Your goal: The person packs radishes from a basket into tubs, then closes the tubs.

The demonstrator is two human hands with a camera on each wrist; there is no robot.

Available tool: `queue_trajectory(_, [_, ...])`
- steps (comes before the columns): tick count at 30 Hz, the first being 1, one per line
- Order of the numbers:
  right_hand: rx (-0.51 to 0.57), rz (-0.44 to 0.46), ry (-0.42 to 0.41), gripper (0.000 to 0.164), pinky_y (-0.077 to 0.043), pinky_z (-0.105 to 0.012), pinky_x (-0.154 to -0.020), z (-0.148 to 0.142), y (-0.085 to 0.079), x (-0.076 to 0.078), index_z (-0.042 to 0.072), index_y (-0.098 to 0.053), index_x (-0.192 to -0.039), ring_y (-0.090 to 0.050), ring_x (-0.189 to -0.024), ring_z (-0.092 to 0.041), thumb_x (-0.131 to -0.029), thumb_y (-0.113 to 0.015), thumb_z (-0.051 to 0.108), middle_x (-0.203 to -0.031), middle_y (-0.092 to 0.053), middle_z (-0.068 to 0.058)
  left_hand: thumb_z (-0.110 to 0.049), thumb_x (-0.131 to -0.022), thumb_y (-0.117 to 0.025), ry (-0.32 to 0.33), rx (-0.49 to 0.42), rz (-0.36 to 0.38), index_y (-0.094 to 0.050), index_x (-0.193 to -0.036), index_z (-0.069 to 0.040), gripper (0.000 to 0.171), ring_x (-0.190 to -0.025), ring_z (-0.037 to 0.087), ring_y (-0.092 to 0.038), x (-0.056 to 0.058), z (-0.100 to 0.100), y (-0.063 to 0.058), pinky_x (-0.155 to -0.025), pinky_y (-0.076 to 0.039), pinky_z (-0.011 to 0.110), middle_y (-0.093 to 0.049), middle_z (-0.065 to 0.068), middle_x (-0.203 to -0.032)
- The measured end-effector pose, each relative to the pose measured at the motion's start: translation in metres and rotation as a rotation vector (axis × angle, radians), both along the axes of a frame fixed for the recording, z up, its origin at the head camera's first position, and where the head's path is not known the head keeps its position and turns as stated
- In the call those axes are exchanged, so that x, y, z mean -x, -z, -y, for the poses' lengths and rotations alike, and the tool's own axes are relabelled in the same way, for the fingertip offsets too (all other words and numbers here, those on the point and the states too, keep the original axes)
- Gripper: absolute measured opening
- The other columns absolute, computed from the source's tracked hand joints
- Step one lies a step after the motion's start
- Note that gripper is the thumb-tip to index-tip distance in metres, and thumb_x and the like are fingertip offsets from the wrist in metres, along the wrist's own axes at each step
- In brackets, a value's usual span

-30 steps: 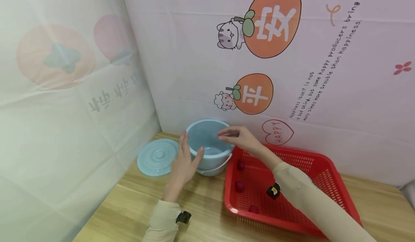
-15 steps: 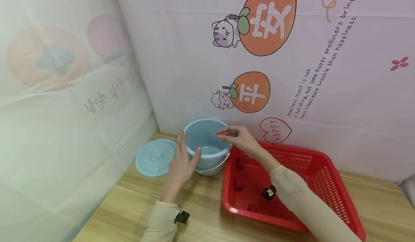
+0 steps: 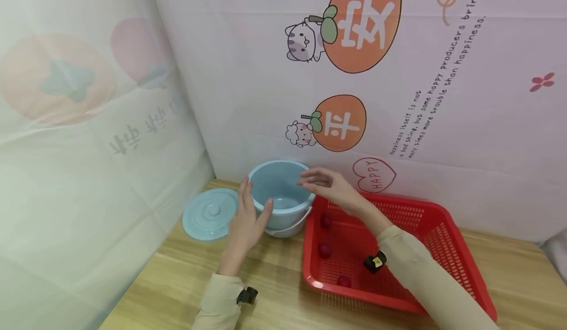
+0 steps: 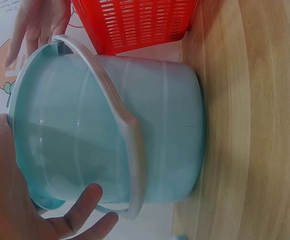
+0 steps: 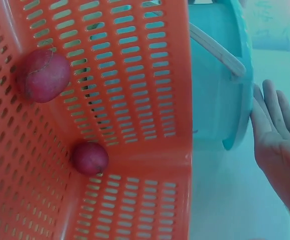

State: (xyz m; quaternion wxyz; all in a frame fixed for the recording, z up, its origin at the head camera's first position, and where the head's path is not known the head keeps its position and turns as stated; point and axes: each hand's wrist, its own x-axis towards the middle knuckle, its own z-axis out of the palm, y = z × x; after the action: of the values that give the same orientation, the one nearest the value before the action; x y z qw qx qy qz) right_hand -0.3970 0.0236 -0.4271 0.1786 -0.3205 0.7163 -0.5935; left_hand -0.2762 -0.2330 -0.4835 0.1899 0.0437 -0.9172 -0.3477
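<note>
A light blue bucket [image 3: 287, 221] stands upright on the table, its white handle [image 4: 130, 132] hanging down the side. Both hands flank its rim. At the left of it, my left hand [image 3: 244, 225] has its fingers extended and thumb spread; whether it touches the rim I cannot tell. Over the right side of the rim hovers my right hand [image 3: 334, 191], fingers loosely bent and nothing in them. In the right wrist view, that hand [image 5: 284, 132] is close to the rim. The visible inside of the bucket shows no object.
A red perforated basket [image 3: 310, 276] sits right of the bucket, under the right forearm. Several round red radishes [image 3: 325, 250] lie in it. The blue lid [image 3: 208, 215] is flat on the table at the left. Printed cloth walls [image 3: 248, 74] rise behind and to the left.
My right hand has shifted slightly right relative to the bucket, and its fingertips have parted a little. My left hand keeps its place beside the bucket. The head view has moved slightly.
</note>
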Motion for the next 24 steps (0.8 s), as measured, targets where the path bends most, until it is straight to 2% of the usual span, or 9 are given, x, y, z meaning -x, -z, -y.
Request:
queue_trajectory(4, [0.028, -0.014, 0.04, 0.045, -0.052, -0.035, -0.105, -0.017, 0.005, 0.002, 0.005, -0.063, -0.139, -0.063, -0.131, -0.033, -0.101, -0.075, 0.026, -0.134, -0.07, -0.015, -0.068, -0.106, -0.04, 0.01, -0.015, -0.002, -0.011, -0.17, -0.012, 0.09, -0.087, 0.034, -0.066, 0.0, 0.001, 0.001, -0.052, -0.045, 0.036, -0.006, -0.007, -0.176])
queue_trajectory(7, [0.035, -0.022, 0.074, 0.039, -0.053, -0.034, -0.103, -0.031, 0.011, 0.003, 0.006, -0.067, -0.133, -0.065, -0.128, -0.029, -0.1, -0.077, 0.024, -0.132, -0.071, -0.015, -0.068, -0.106, -0.04, 0.007, -0.009, -0.003, -0.012, -0.17, -0.012, 0.09, -0.088, 0.034, -0.067, 0.001, 0.001, 0.002, -0.052, -0.045, 0.035, -0.005, -0.008, -0.176])
queue_trajectory(11, [-0.023, -0.04, 0.102, 0.036, -0.054, -0.032, -0.101, -0.049, 0.017, 0.002, 0.008, -0.069, -0.13, -0.068, -0.123, -0.022, -0.099, -0.078, 0.023, -0.129, -0.072, -0.011, -0.069, -0.106, -0.039, -0.002, 0.003, -0.001, -0.014, -0.169, -0.01, 0.089, -0.088, 0.034, -0.067, 0.002, 0.001, 0.004, -0.053, -0.045, 0.035, -0.003, -0.01, -0.176])
queue_trajectory(16, [-0.078, -0.063, 0.104, 0.032, -0.055, -0.03, -0.098, -0.067, 0.024, 0.003, 0.006, -0.07, -0.127, -0.07, -0.117, -0.02, -0.099, -0.077, 0.021, -0.125, -0.073, -0.012, -0.069, -0.106, -0.038, 0.003, -0.003, 0.007, -0.013, -0.169, -0.011, 0.09, -0.08, 0.031, -0.065, 0.002, 0.001, 0.004, -0.051, -0.044, 0.035, -0.001, -0.012, -0.176])
queue_trajectory(20, [-0.114, -0.061, 0.104, 0.032, -0.056, -0.029, -0.097, -0.072, 0.031, 0.006, 0.004, -0.071, -0.126, -0.071, -0.115, -0.02, -0.1, -0.076, 0.021, -0.124, -0.073, -0.014, -0.069, -0.106, -0.039, 0.002, -0.004, 0.012, -0.013, -0.169, -0.011, 0.09, -0.083, 0.031, -0.065, 0.001, 0.001, 0.003, -0.051, -0.044, 0.035, -0.001, -0.011, -0.176])
queue_trajectory(24, [-0.199, -0.107, 0.086, 0.036, -0.055, -0.029, -0.097, -0.071, 0.044, 0.01, 0.002, -0.072, -0.13, -0.069, -0.117, -0.021, -0.101, -0.075, 0.023, -0.125, -0.074, -0.012, -0.069, -0.106, -0.041, 0.003, -0.006, 0.012, -0.013, -0.169, -0.011, 0.09, -0.085, 0.032, -0.066, 0.0, 0.001, 0.001, -0.052, -0.044, 0.035, -0.002, -0.01, -0.176])
